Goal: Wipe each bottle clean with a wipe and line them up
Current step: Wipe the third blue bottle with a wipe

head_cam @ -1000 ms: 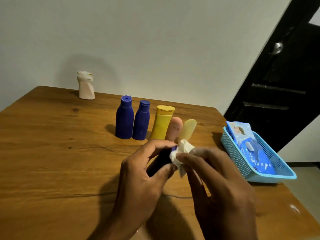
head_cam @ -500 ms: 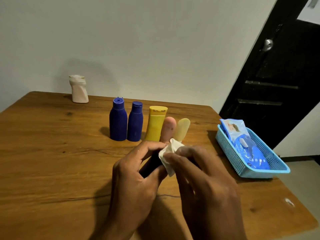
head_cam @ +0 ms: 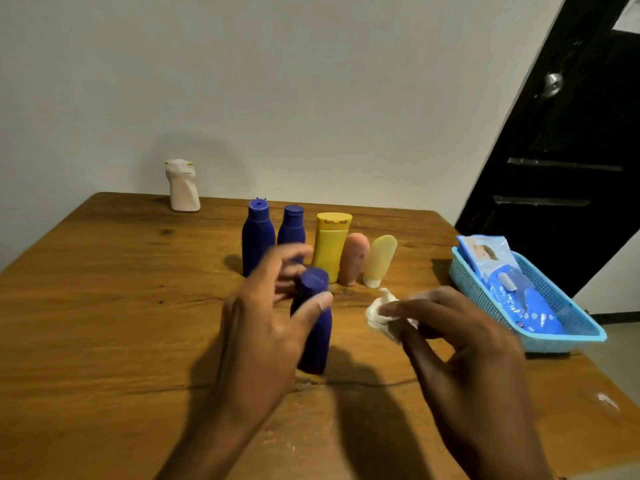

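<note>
A dark blue bottle (head_cam: 313, 320) is held upright near the middle of the bench (head_cam: 104, 306) by the left hand (head_cam: 263, 327). The thumb is pressed against the bottle just below its cap, and the fingers (head_cam: 294, 252) are curled loosely behind it; whether its base rests on the wood cannot be told. A crumpled white wipe (head_cam: 382, 313) is pinched between the thumb and fingertips of the right hand (head_cam: 460, 344), just to the right of the bottle and apart from it.

Behind the hands, toward the far edge of the bench, five containers are lined up side by side: two blue bottles (head_cam: 258, 237), a yellow bottle (head_cam: 330, 244), a pink tube (head_cam: 353, 258) and a pale yellow tube (head_cam: 379, 259). The tubes are stood on their caps and lean slightly. A white bottle (head_cam: 183, 187) is set alone near the far left corner, well apart from the row.

At the right edge of the bench a light blue basket (head_cam: 554, 341) is placed, and a blue pack of wipes (head_cam: 512, 289) is propped inside it. A black door (head_cam: 571, 168) is seen beyond the basket.
</note>
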